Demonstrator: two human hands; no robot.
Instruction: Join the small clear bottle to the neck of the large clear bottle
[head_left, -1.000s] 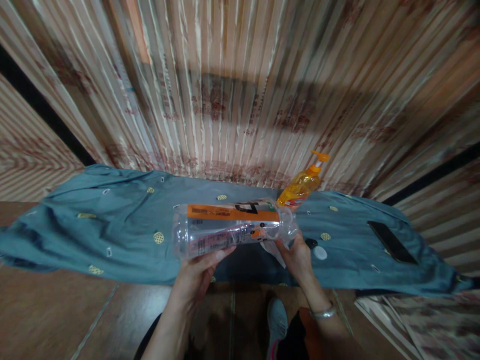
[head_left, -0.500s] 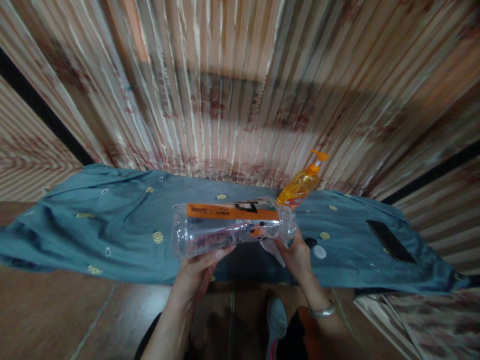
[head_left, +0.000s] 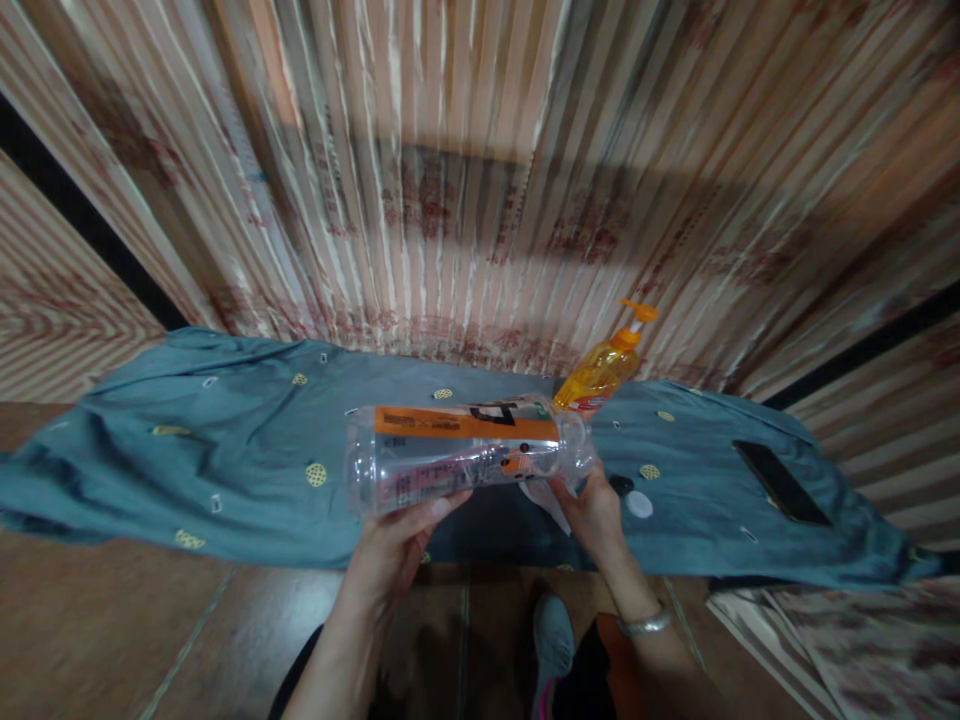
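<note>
A large clear plastic bottle [head_left: 465,455] with an orange and grey label lies sideways, held over the cloth-covered surface. My left hand [head_left: 409,535] grips its lower side near the base end at the left, thumb along the wall. At the right, my right hand [head_left: 592,510] is closed around the neck end and wears a silver bangle on the wrist. Just behind the neck stands a pump bottle [head_left: 600,372] of yellow liquid with an orange pump. Something thin and whitish [head_left: 547,503] shows beneath the bottle, partly hidden.
A blue-green patterned cloth [head_left: 247,440] covers the long surface. Right of my right hand lie a white disc [head_left: 639,504] and a small black round thing [head_left: 621,485]. A dark phone [head_left: 780,482] rests farther right. Striped curtains [head_left: 450,200] hang behind.
</note>
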